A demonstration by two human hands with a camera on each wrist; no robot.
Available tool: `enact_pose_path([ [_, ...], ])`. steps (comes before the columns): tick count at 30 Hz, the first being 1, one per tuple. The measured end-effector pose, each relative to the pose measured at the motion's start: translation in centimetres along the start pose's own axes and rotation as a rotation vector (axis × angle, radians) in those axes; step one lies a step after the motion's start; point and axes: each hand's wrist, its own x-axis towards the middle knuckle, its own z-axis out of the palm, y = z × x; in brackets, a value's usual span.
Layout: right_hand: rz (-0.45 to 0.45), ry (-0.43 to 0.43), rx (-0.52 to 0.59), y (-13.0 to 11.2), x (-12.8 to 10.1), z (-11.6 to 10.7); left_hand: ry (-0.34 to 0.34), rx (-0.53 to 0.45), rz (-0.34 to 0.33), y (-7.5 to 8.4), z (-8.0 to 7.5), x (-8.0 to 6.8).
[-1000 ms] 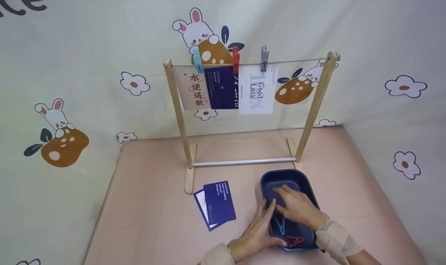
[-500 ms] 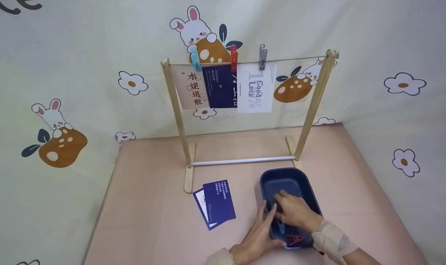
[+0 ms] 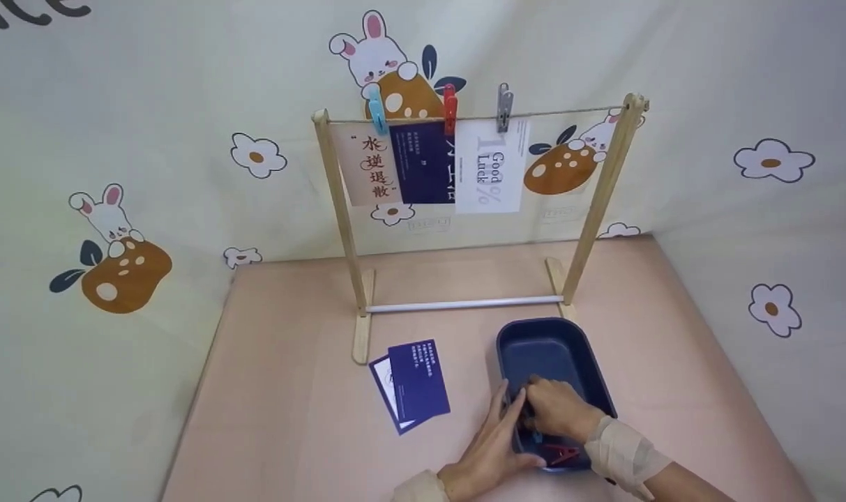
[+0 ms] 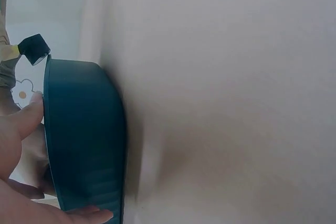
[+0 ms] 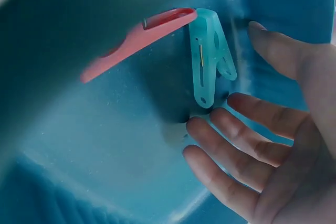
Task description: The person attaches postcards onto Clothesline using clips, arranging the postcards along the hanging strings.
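Note:
My left hand (image 3: 489, 443) rests against the near left corner of a dark blue plastic bin (image 3: 545, 324), thumb at its near end and fingers along the outer wall. In the left wrist view, fingertips (image 4: 97, 216) lie on that wall. My right hand (image 3: 559, 408) is down inside the bin. In the right wrist view its relaxed fingers (image 5: 226, 177) reach the lower end of a light blue clothespin (image 5: 205, 61), while the thumb stays apart on the other side. A red clothespin (image 5: 142, 38) lies on the bin floor, its end meeting the blue one.
Behind the bin stands a wooden rack (image 3: 604, 195) with a string, where light blue (image 3: 377, 111), red (image 3: 450, 110) and grey clothespins (image 3: 504, 108) hold three cards. Two overlapping cards (image 3: 419, 380) lie on the pink tabletop (image 3: 290, 390) left of the bin.
My right hand has shifted toward the near end of the bin and its fingers have drawn in over the blue clothespin. The left hand keeps its place on the bin.

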Motion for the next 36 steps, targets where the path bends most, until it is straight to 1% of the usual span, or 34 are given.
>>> enact_pose_path([
  [5,-0.026,-0.011,-0.017,-0.1,0.0,0.1,-0.009,-0.022,-0.012,0.1,-0.1,0.0],
  [9,-0.06,0.029,-0.049,-0.2,-0.3,0.4,0.015,-0.004,0.017,0.1,0.0,-0.1],
  [13,-0.089,0.066,-0.033,-0.2,-0.6,0.7,0.04,0.009,0.057,-0.1,0.2,-0.1],
  [17,-0.028,0.034,0.011,-0.4,-0.6,0.8,0.039,-0.007,0.059,-0.2,0.2,-0.1],
  [20,0.049,0.01,0.008,-0.7,-0.5,0.7,0.032,-0.026,0.048,-0.3,0.2,-0.1],
  [24,0.142,-0.001,-0.008,-1.1,-0.5,0.6,0.017,-0.044,0.024,-0.3,0.2,-0.1],
  [29,0.24,-0.026,0.056,-1.5,-0.3,0.5,0.017,-0.043,0.012,-0.3,0.4,-0.1],
  [32,0.268,-0.035,0.094,-1.6,-0.2,0.6,0.021,-0.047,0.015,-0.5,0.4,-0.1],
  [36,0.283,-0.025,0.106,-1.7,-0.2,0.7,0.013,-0.069,0.013,-0.5,0.3,-0.2],
])
